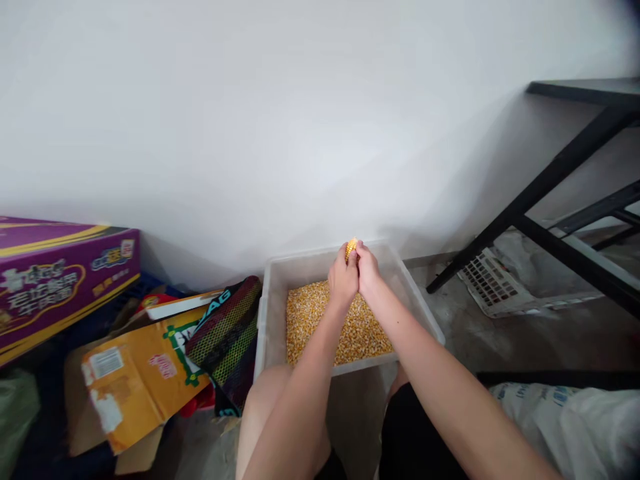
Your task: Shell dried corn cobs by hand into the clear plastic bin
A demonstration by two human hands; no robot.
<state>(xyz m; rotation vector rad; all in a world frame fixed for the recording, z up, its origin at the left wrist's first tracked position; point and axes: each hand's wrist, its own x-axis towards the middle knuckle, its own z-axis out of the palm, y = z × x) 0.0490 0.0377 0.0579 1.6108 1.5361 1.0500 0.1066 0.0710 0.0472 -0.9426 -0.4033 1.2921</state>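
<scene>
Both hands are closed around an ear of corn (pixel 351 249), whose yellow tip shows between the fingers. My left hand (pixel 343 277) grips it from the left side, and my right hand (pixel 368 267) presses against it from the right. The hands touch each other and cover most of the ear. Below them, a translucent plastic bin (pixel 419 303) holds a broad layer of loose corn kernels (pixel 310 317). The hands are over the far part of the bin.
Left of the bin lie a rolled mesh bag (pixel 227 337) and a flattened orange carton (pixel 145 377); a purple box (pixel 65 287) stands beyond. To the right are a black metal frame (pixel 545 177), a white plastic basket (pixel 495 287) and a white sack (pixel 575 413). A wall rises behind.
</scene>
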